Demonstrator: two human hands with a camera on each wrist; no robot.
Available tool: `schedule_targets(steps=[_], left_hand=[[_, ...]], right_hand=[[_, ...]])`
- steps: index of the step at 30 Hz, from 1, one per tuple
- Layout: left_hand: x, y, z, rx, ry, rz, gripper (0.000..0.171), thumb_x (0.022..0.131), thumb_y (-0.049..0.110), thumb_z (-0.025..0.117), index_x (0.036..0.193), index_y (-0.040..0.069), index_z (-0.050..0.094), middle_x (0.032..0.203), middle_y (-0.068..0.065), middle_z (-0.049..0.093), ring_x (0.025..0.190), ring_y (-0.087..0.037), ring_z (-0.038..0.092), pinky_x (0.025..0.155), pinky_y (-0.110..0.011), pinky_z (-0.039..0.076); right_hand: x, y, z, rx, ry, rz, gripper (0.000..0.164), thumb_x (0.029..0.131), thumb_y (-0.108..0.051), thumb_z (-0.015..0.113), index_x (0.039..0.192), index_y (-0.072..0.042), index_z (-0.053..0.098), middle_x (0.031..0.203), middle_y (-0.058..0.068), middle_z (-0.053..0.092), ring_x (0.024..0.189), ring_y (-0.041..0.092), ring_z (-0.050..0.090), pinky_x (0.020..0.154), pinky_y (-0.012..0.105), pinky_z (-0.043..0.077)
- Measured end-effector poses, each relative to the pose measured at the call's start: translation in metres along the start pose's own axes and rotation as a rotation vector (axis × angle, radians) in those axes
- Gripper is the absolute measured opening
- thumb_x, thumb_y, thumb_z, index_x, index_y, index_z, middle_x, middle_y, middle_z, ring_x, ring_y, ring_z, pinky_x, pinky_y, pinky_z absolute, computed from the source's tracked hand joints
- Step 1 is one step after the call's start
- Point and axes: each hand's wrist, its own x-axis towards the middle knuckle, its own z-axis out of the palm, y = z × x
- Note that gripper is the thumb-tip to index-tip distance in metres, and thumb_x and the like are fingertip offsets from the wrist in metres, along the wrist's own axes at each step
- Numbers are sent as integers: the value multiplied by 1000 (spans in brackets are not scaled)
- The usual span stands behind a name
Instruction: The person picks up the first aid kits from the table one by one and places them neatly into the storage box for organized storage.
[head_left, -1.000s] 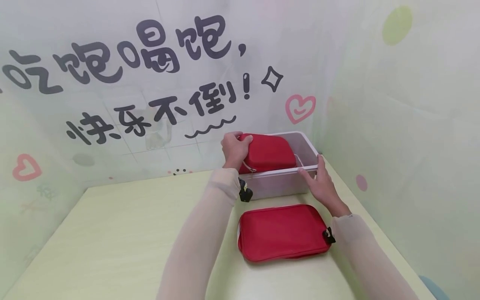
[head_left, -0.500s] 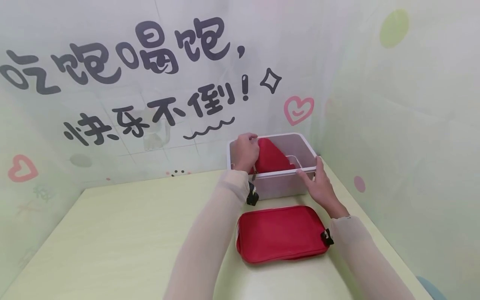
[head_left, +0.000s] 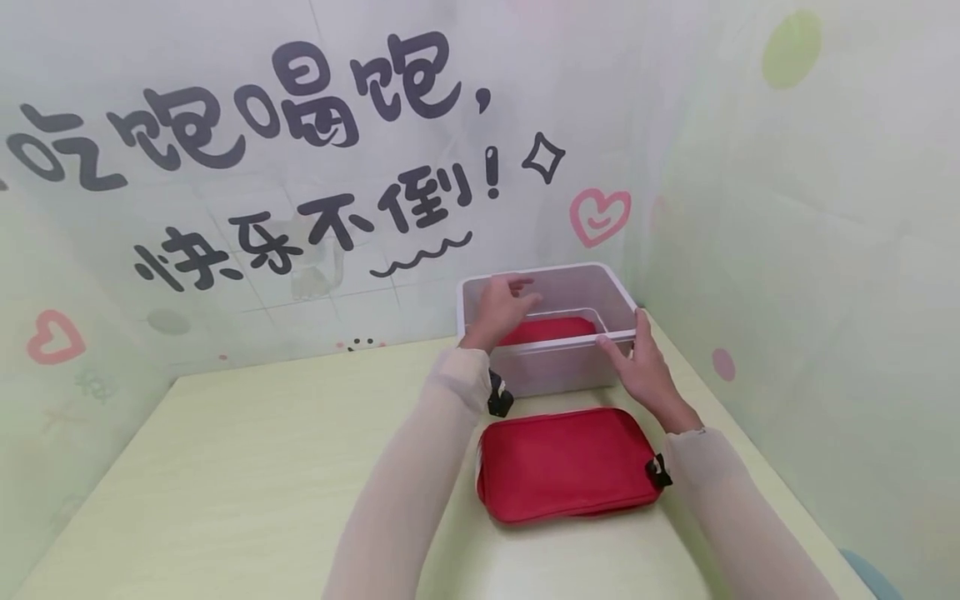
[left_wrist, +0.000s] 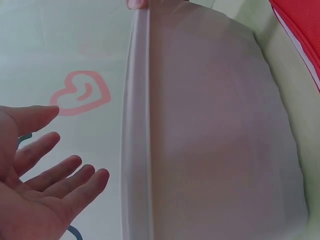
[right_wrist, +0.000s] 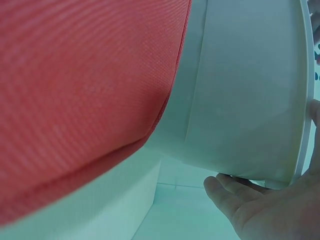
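Observation:
A white plastic storage box (head_left: 555,372) without a lid stands at the back right of the table. Inside it lies a red fabric case (head_left: 557,332), largely hidden by the front wall. My left hand (head_left: 498,312) hovers over the box's left end, fingers spread and holding nothing; the left wrist view shows the same hand (left_wrist: 50,195) beside the rim. At the front right corner, my right hand (head_left: 645,367) grips the box, its thumb on the front rim and its fingers along the outer right side. A second red zip case (head_left: 566,467) lies flat in front of the box.
The pale yellow table (head_left: 247,483) extends to the left. A back wall with black lettering (head_left: 322,92) rises close behind the box, and a pale side wall (head_left: 810,292) borders the right edge. Both sleeves carry a black clip (head_left: 658,471).
The red case in my left hand went down into the box, tilting first, and now lies low inside. My left hand let go and its fingers opened. The right hand stayed on the box.

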Motion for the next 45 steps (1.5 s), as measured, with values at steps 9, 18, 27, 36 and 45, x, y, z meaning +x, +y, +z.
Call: schedule_targets(steps=[9,18,27,36,45], left_hand=[[-8,0,-24,-35,65,35,37,95,21,69,129,9,67,130,-10,64,121,-30,58,98,-38,52],[-14,-16,-50,-112,149,21,41,94,20,67,133,10,64,139,-11,59,125,-33,58,99,-43,51],[-29,-46,-83,-161,324,-51,51,93,20,68,141,10,55,145,-20,50,122,-34,59,97,-43,52],[-45,-83,-93,-192,298,-187,54,97,26,63,146,10,48,148,-20,45,130,-34,52,103,-46,47],[-61,-112,-88,-203,269,-242,56,98,27,62,148,8,46,147,-21,47,130,-36,50,106,-48,44]], right_hand=[[0,0,-2,-6,-2,13,88,99,-46,56,160,-15,0,155,21,30,142,40,29,110,69,26],[-2,-1,-3,-1,-1,25,89,99,-47,56,160,-16,0,155,21,29,142,41,29,109,70,27],[-3,-3,-2,4,-2,18,88,98,-47,56,160,-16,0,155,21,29,141,41,29,108,70,27],[-3,-4,-2,8,-4,22,89,99,-46,56,159,-14,0,154,22,29,141,42,29,109,70,26],[-4,-5,-1,28,-13,19,88,98,-47,56,159,-15,1,154,22,29,140,41,30,108,71,27]])
